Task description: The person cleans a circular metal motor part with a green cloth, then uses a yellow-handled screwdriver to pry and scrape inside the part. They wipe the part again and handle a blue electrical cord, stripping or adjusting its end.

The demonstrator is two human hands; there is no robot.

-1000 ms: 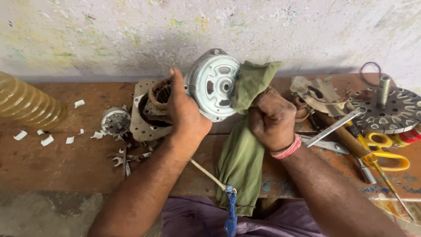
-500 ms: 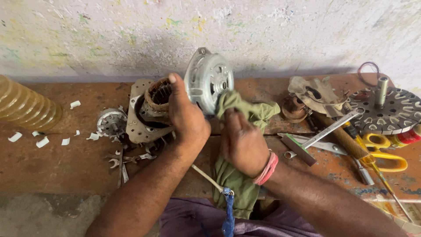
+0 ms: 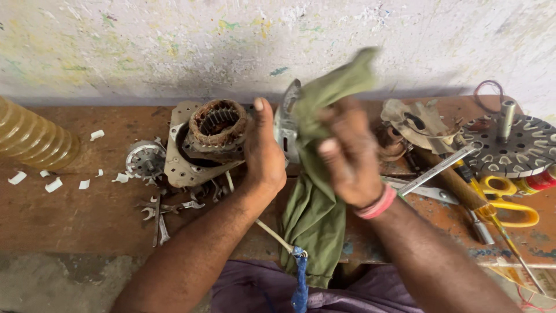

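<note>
My left hand (image 3: 263,152) grips a round silver metal motor cover (image 3: 287,124), held on edge above the wooden bench (image 3: 87,214). My right hand (image 3: 347,153), blurred by motion, clutches an olive green cloth (image 3: 315,214) against the cover's face; the cloth's top sticks up above my fingers and its tail hangs down over the bench edge. A motor stator with copper windings (image 3: 215,124) on a square metal plate lies just left of my left hand.
A ribbed amber plastic bottle (image 3: 32,139) lies at far left with white scraps nearby. Small spanners (image 3: 165,211) and a metal part (image 3: 145,159) sit left of centre. At right are a fan stator disc (image 3: 521,145), yellow-handled scissors (image 3: 509,200), a screwdriver and metal pieces.
The motor cover has turned from face-on to edge-on in my left hand. My right hand with the cloth dropped low, then swung back up against the cover.
</note>
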